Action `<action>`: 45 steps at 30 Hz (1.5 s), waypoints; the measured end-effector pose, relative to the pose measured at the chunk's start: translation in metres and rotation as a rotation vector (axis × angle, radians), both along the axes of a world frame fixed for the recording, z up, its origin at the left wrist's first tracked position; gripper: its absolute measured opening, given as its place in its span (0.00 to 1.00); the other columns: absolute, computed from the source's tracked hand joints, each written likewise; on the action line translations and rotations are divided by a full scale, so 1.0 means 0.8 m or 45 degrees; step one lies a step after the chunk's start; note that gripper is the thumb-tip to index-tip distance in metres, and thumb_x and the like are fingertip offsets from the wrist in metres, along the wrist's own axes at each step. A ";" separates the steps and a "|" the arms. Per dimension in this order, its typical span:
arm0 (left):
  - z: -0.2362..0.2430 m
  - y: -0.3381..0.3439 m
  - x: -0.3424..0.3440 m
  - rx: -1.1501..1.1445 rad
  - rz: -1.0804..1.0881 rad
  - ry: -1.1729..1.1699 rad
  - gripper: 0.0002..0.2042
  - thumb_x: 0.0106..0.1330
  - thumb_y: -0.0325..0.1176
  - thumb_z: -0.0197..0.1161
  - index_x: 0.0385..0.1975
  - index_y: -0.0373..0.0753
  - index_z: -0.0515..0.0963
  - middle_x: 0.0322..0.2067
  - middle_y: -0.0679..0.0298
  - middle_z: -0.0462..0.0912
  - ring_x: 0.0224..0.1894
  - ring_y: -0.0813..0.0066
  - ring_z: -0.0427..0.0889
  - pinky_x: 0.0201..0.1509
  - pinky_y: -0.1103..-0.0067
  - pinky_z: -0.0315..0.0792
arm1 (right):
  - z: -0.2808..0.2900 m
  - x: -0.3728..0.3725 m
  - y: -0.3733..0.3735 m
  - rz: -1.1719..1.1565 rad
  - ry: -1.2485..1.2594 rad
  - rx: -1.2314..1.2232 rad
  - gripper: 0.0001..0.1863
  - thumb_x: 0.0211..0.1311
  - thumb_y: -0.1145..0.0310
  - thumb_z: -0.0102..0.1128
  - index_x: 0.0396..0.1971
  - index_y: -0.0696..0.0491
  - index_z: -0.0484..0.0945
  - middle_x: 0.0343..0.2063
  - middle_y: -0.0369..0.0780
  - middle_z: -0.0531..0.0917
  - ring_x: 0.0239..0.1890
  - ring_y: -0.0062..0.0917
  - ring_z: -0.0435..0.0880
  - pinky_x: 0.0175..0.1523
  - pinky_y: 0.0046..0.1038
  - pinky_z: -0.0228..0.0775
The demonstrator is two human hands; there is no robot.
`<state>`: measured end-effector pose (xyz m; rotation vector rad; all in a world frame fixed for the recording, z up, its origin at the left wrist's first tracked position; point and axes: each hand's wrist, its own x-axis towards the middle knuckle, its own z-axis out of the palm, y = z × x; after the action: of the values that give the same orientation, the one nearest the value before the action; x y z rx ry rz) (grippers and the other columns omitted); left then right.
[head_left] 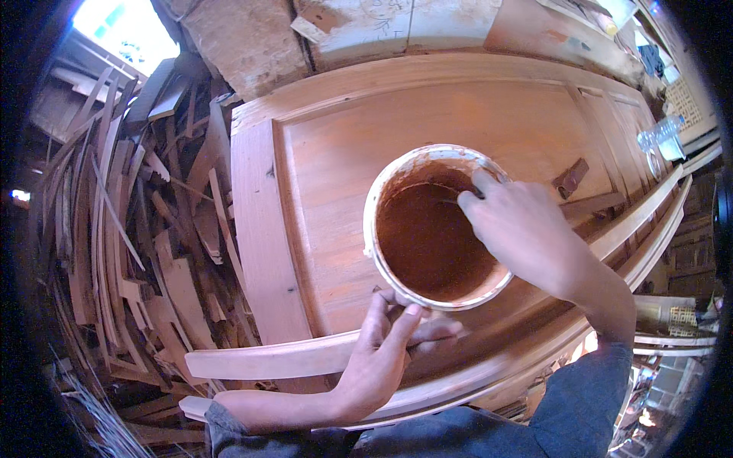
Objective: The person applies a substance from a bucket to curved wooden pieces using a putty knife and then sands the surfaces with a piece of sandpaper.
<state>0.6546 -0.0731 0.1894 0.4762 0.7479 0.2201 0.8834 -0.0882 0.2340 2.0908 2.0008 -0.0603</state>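
Observation:
A round white bucket (371, 229) holds reddish-brown paste or liquid (431, 244), with smears round its inner wall. It is over a panelled wooden door (336, 153), its mouth facing up toward me. My left hand (376, 347) grips the bucket's near side, thumb by the rim and fingers partly beneath. My right hand (527, 233) reaches over the right rim with its fingers curled inside the bucket. Something thin seems to run from those fingers toward the far inner wall; what they hold is mostly hidden.
Long curved wooden strips (275, 362) lie along the door's near side. A small dark wooden block (571, 179) rests on the door at right, with a clear plastic bottle (660, 136) beyond. Offcuts (114, 229) crowd the left; stone slabs (237, 42) stand behind.

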 end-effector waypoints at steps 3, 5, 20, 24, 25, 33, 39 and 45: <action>0.007 0.006 -0.031 0.070 -0.109 -0.029 0.13 0.80 0.34 0.46 0.58 0.37 0.60 0.56 0.52 0.70 0.53 0.63 0.81 0.58 0.70 0.77 | -0.025 -0.019 0.018 0.035 -0.042 -0.026 0.06 0.59 0.73 0.56 0.34 0.57 0.79 0.36 0.46 0.80 0.33 0.37 0.87 0.35 0.36 0.81; 0.012 0.015 -0.059 0.133 -0.099 -0.056 0.13 0.80 0.35 0.46 0.57 0.37 0.62 0.55 0.53 0.72 0.53 0.64 0.80 0.56 0.72 0.76 | -0.026 -0.029 0.013 0.060 -0.061 -0.086 0.06 0.58 0.73 0.56 0.34 0.58 0.79 0.36 0.45 0.79 0.33 0.35 0.87 0.35 0.35 0.81; -0.060 -0.009 -0.327 1.110 1.054 0.724 0.10 0.76 0.40 0.54 0.44 0.40 0.73 0.35 0.64 0.76 0.35 0.77 0.73 0.41 0.81 0.69 | -0.005 -0.043 0.004 0.107 0.003 -0.098 0.07 0.57 0.74 0.58 0.34 0.59 0.80 0.38 0.47 0.79 0.37 0.37 0.87 0.40 0.36 0.82; -0.079 -0.052 -0.370 1.538 0.581 1.215 0.13 0.75 0.41 0.52 0.33 0.38 0.72 0.28 0.64 0.73 0.33 0.73 0.72 0.43 0.76 0.67 | -0.009 -0.041 0.014 0.075 -0.015 0.017 0.07 0.59 0.74 0.55 0.35 0.58 0.79 0.40 0.47 0.79 0.40 0.37 0.86 0.42 0.36 0.82; -0.090 -0.061 -0.387 1.610 0.406 1.288 0.14 0.75 0.41 0.52 0.31 0.37 0.71 0.28 0.64 0.73 0.33 0.72 0.72 0.43 0.76 0.67 | -0.020 -0.038 0.020 0.070 -0.027 0.091 0.07 0.60 0.74 0.55 0.35 0.58 0.79 0.40 0.47 0.79 0.40 0.37 0.86 0.42 0.37 0.82; -0.072 -0.096 -0.423 2.127 -0.581 1.067 0.27 0.55 0.46 0.75 0.50 0.38 0.76 0.49 0.49 0.78 0.52 0.50 0.78 0.61 0.55 0.69 | 0.016 -0.006 -0.014 0.139 0.387 0.112 0.10 0.62 0.74 0.59 0.42 0.58 0.80 0.40 0.51 0.80 0.37 0.40 0.85 0.42 0.35 0.79; -0.099 -0.077 -0.435 2.148 -0.830 1.101 0.39 0.38 0.52 0.81 0.50 0.39 0.73 0.43 0.56 0.80 0.49 0.52 0.76 0.59 0.58 0.65 | 0.045 0.044 -0.102 -0.729 1.163 0.164 0.09 0.69 0.70 0.58 0.46 0.54 0.79 0.23 0.34 0.76 0.17 0.16 0.71 0.23 0.20 0.62; -0.126 -0.079 -0.455 2.201 -0.777 1.083 0.37 0.37 0.49 0.79 0.50 0.39 0.76 0.45 0.58 0.80 0.49 0.52 0.76 0.60 0.58 0.65 | 0.033 0.025 -0.181 -0.657 1.616 0.498 0.10 0.72 0.69 0.55 0.48 0.54 0.77 0.22 0.30 0.74 0.17 0.10 0.65 0.21 0.17 0.57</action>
<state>0.2907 -0.1365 0.0886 2.5119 1.0463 0.0185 0.9033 -0.2327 0.2604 3.2256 1.9162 -1.5299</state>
